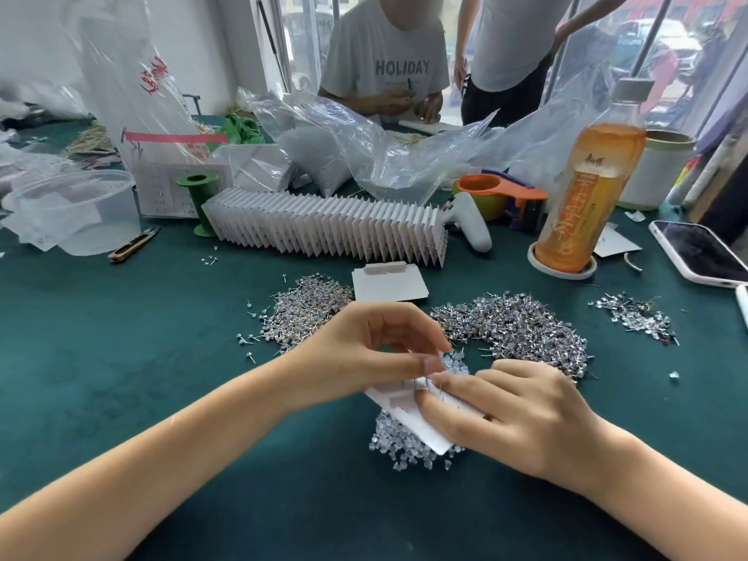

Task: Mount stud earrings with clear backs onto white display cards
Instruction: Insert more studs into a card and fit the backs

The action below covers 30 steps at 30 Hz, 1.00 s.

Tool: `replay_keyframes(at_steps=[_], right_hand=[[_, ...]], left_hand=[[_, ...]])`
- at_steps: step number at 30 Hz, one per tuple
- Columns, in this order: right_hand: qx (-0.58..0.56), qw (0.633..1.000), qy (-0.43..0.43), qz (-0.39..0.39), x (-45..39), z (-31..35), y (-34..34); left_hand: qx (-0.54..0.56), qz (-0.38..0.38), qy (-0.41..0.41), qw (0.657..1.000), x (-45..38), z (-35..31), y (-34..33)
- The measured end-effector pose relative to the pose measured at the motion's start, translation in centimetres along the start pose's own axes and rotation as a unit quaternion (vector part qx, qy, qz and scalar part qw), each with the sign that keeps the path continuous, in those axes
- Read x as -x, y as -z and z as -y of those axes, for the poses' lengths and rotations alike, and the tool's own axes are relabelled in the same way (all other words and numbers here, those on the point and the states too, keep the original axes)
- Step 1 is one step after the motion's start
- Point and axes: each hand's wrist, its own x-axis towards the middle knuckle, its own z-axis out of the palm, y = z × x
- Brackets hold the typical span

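Observation:
A white display card (409, 415) lies tilted over a heap of clear backs (404, 447) on the green table. My right hand (514, 415) grips the card, fingers curled over its right side. My left hand (372, 350) pinches something small at the card's top edge, where thin earring posts stick up; the piece itself is hidden by my fingertips. Piles of stud earrings lie beyond: one pile (303, 309) to the left, a larger pile (522, 325) to the right. A blank card (388, 283) lies behind them.
A long row of finished cards (324, 224) stands across the middle. An orange drink bottle (583, 196), a phone (704, 253), a tape dispenser (502, 196), plastic bags (364, 143) and a clear tub (77, 212) crowd the back. Two people stand at the far side.

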Motion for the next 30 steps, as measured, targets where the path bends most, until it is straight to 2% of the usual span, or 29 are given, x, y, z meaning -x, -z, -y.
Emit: replay_keyframes(at_steps=[12, 20, 30], right_hand=[[-0.016, 0.999, -0.036, 0.031, -0.31, 0.0, 0.47], [-0.013, 0.999, -0.038, 0.024, -0.17, 0.07, 0.49], [-0.013, 0.998, -0.043, 0.032, -0.18, 0.19, 0.58]], left_hand=[[-0.013, 0.003, -0.012, 1.0, 0.14, 0.02, -0.56], [-0.027, 0.016, -0.004, 1.0, 0.07, 0.42, -0.37], [-0.026, 0.009, -0.031, 0.999, 0.04, 0.67, -0.44]])
